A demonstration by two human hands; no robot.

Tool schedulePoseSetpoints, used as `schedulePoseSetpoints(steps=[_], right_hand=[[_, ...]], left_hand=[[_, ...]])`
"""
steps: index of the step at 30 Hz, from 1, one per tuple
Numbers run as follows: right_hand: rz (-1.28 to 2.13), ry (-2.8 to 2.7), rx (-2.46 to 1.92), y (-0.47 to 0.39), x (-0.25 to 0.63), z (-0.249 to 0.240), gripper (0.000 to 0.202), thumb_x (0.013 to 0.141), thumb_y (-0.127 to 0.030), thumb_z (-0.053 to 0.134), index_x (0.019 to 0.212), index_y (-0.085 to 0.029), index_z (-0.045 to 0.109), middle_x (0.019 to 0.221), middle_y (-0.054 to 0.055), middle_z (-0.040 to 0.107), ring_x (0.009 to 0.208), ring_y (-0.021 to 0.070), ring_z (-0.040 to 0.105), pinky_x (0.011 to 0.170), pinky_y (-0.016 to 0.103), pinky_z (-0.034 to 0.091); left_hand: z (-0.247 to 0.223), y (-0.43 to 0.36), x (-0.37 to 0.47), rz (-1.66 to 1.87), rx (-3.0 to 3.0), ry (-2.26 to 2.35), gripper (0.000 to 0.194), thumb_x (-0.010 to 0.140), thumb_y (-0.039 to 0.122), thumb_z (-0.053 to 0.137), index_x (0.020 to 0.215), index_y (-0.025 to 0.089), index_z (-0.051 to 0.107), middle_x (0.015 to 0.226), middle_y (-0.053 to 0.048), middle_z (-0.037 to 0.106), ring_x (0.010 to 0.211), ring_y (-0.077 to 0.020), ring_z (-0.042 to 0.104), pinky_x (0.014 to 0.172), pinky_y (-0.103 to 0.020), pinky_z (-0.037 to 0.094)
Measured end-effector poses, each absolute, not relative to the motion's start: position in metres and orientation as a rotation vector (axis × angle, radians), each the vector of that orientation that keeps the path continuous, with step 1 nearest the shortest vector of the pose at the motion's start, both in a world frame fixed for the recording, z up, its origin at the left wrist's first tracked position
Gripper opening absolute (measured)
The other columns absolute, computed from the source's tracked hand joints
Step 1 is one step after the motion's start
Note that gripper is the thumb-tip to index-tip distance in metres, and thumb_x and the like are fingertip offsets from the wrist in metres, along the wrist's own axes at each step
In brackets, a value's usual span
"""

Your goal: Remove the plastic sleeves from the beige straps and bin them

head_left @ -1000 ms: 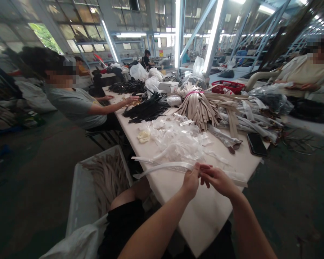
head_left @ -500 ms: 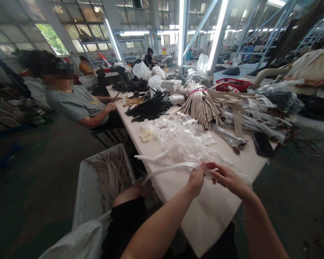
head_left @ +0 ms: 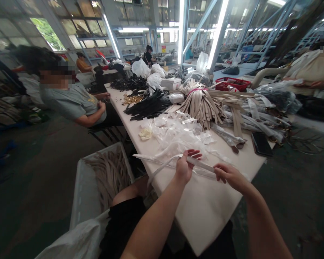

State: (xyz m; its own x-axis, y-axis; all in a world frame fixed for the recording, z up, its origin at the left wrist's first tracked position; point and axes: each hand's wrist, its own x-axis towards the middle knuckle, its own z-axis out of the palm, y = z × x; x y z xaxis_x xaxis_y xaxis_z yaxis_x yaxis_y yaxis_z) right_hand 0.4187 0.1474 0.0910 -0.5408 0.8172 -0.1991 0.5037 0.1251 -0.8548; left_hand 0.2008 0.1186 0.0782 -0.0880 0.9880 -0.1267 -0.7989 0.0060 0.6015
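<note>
A long pale strap [head_left: 202, 164] runs between my hands above the white table [head_left: 205, 212]. My left hand [head_left: 185, 166] is palm up, with the strap lying across it under the thumb and the fingers partly spread. The strap's right end is pinched in the fingers of my right hand [head_left: 226, 175]. To the left the strap droops over the table edge. Another white strip [head_left: 144, 157] lies on the table behind it. Just beyond my hands is a heap of crumpled clear plastic wrappers [head_left: 178, 138].
A white bin [head_left: 79, 194] of beige straps stands at the left. Farther back are a beige strap bundle [head_left: 198, 100], black strips [head_left: 151, 106], a red basket [head_left: 232, 84] and a black phone [head_left: 261, 144]. A person in grey [head_left: 72, 100] sits at the left.
My hands have moved apart, the left one leftward and opening upward, the right slightly right, with strap now stretched between them. The seated person's hands have moved back from the table.
</note>
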Motion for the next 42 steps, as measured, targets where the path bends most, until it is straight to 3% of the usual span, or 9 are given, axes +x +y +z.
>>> schedulePoseSetpoints(steps=[6,20,23,27,30,33,42], right_hand=[[1.108,-2.137,-1.203,0.163,0.399,0.11,0.034,0.089,-0.047,0.056,0.076,-0.018,0.069,0.066,0.002,0.063,0.06,0.0152,0.051,0.059,0.027,0.038],[1.165,-2.065,-1.131,0.175,0.369,0.092,0.038,0.091,-0.048,0.054,0.075,-0.017,0.07,0.059,-0.001,0.056,0.055,0.0129,0.045,0.056,0.025,0.034],[1.208,-2.033,-1.117,0.177,0.366,0.087,0.036,0.09,-0.048,0.056,0.081,-0.016,0.071,0.062,0.0,0.059,0.056,0.0128,0.046,0.057,0.025,0.035],[1.29,-1.898,-1.078,0.174,0.356,0.086,0.041,0.092,-0.05,0.053,0.109,-0.015,0.066,0.072,0.002,0.066,0.059,0.0141,0.051,0.058,0.025,0.038],[1.232,-1.9,-1.115,0.172,0.353,0.088,0.039,0.09,-0.053,0.055,0.094,-0.016,0.067,0.067,0.001,0.063,0.059,0.0143,0.052,0.059,0.026,0.038],[1.172,-1.967,-1.186,0.172,0.371,0.091,0.04,0.088,-0.054,0.058,0.074,-0.017,0.063,0.063,0.001,0.06,0.058,0.0138,0.049,0.058,0.026,0.037],[1.214,-2.055,-1.405,0.194,0.499,0.068,0.031,0.081,-0.049,0.06,0.077,-0.019,0.062,0.063,0.0,0.058,0.062,0.0169,0.052,0.061,0.028,0.041]], left_hand=[[0.091,0.142,0.192,1.619,0.54,0.69,0.029,0.093,0.04,0.057,0.095,0.013,0.067,0.101,-0.015,0.074,0.102,-0.0283,0.069,0.099,-0.044,0.045],[0.072,0.146,0.191,1.57,0.394,0.545,0.024,0.095,0.036,0.055,0.102,0.014,0.064,0.115,-0.016,0.071,0.11,-0.0283,0.067,0.105,-0.048,0.043],[0.07,0.146,0.195,1.566,0.391,0.541,0.024,0.094,0.036,0.056,0.102,0.014,0.064,0.114,-0.016,0.071,0.111,-0.0287,0.066,0.103,-0.047,0.044],[0.073,0.146,0.203,1.547,0.425,0.567,0.024,0.094,0.037,0.056,0.1,0.015,0.064,0.111,-0.015,0.072,0.112,-0.03,0.065,0.098,-0.048,0.048],[0.078,0.142,0.201,1.521,0.469,0.587,0.024,0.093,0.035,0.059,0.104,0.015,0.065,0.118,-0.015,0.07,0.118,-0.0304,0.062,0.098,-0.046,0.048],[0.082,0.133,0.178,1.545,0.45,0.586,0.029,0.092,0.034,0.061,0.115,0.017,0.062,0.127,-0.015,0.066,0.123,-0.0292,0.059,0.1,-0.043,0.047],[0.06,0.111,0.069,1.757,0.164,0.756,0.018,0.093,0.023,0.059,0.11,0.017,0.06,0.119,-0.015,0.069,0.114,-0.0272,0.065,0.096,-0.046,0.052]])
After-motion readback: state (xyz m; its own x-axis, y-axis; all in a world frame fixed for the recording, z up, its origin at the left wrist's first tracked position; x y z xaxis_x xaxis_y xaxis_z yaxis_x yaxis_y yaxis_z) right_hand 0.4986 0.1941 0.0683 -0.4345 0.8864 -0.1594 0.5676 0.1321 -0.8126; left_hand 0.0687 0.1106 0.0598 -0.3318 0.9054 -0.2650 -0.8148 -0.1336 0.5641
